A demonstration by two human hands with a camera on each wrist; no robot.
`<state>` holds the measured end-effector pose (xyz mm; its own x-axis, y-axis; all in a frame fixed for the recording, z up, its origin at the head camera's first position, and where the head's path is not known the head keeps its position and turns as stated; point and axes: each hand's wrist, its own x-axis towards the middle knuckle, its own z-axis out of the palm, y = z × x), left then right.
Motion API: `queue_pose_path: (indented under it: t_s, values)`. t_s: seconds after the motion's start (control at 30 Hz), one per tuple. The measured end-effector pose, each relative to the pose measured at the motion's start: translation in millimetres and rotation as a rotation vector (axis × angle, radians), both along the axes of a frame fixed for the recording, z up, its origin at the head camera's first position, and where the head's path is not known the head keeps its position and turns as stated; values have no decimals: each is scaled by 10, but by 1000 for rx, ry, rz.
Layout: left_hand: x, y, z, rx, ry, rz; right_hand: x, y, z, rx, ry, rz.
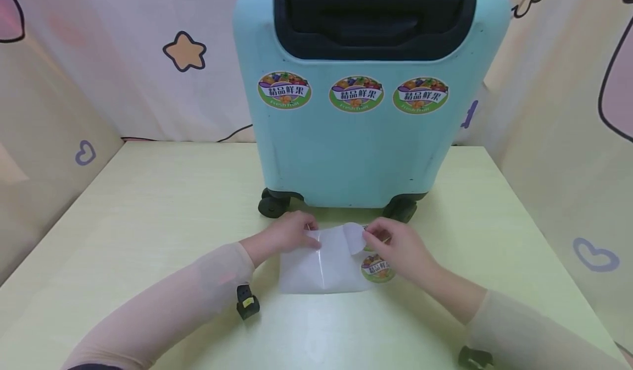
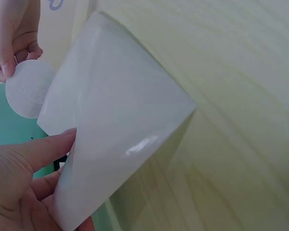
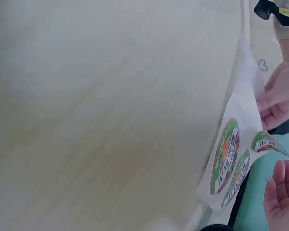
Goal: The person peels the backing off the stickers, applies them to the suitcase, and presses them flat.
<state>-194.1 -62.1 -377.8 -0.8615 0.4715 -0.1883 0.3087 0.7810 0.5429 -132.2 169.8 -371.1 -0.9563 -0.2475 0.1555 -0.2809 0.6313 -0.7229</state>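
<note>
My left hand (image 1: 292, 232) pinches a white sticker sheet (image 1: 316, 271) at its upper left edge, thumb on top, above the table. The sheet's glossy blank face shows in the left wrist view. Oval fruit-label stickers (image 3: 225, 156) show on its right part in the right wrist view. My right hand (image 1: 405, 249) pinches one oval sticker (image 2: 29, 91) by its edge, its pale back showing in the left wrist view. That sticker's other end meets the sheet; I cannot tell if it still clings. Behind both hands stands a light-blue suitcase (image 1: 356, 155).
Three matching oval labels, the middle one (image 1: 356, 94) among them, are in a row across the suitcase. It stands on black wheels (image 1: 273, 205) on the pale table (image 1: 173, 205). Patterned cloth (image 1: 123, 56) hangs around the back and sides.
</note>
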Motion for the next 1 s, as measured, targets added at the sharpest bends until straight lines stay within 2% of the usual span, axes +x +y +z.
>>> queue_pose_path:
  t_s: [0.13, 0.33, 0.5, 0.57, 0.63, 0.7, 0.77, 0.8, 0.9, 1.0]
  values:
    - [3, 14, 1, -74, 3, -7, -6, 76, 18, -28, -15, -17]
    - [-14, 31, -17, -181, 62, 0, -19, 108, 100, -45, 12, -58]
    - [-17, 35, -43, -232, 107, -1, -28, 80, 149, -50, 36, -75]
    - [-2, 28, -36, -242, 162, -8, -35, 70, 161, -53, 43, -79]
    - [32, 28, 1, -219, 255, -8, -45, 66, 175, -58, 50, -84]
    - [91, 43, 77, -121, 354, -1, -55, 60, 196, -67, 79, -85]
    - [182, 79, 183, 55, 420, 2, -57, 45, 223, -68, 151, -77]
    - [231, 105, 234, 163, 421, -2, -51, 31, 245, -67, 200, -66]
    - [392, 168, 357, 482, 338, -21, -43, -52, 279, -42, 407, -11]
    - [502, 210, 409, 687, 243, -3, -47, -157, 303, 0, 640, 63]
